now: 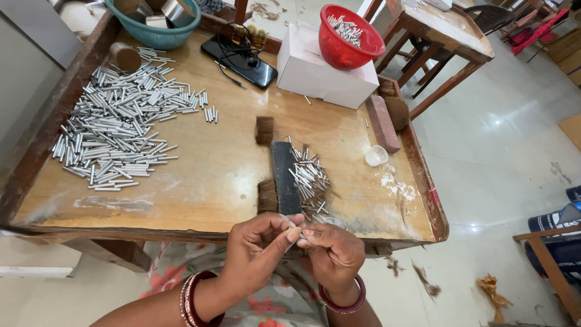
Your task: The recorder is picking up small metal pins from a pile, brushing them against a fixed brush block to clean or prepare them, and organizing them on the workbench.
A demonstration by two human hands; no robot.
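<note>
- 1 small metal tube (301, 229) is pinched between the fingertips of the left hand (257, 248) and right hand (331, 253), just off the table edge (181, 233).
- Small tube pile (308, 175) lies beside a dark block (284, 178): judged handled.
- Large tube pile (118, 121) sits well apart on the left: judged mostly left to do.
- Red bowl (351, 36) holds more tubes.

We see shiny metal tubes (118, 124), our worn matt wooden table (206, 175), a glossy red plastic bowl (351, 37), a matt white cardboard box (321, 75), coarse brown bristle tufts (264, 129).
</note>
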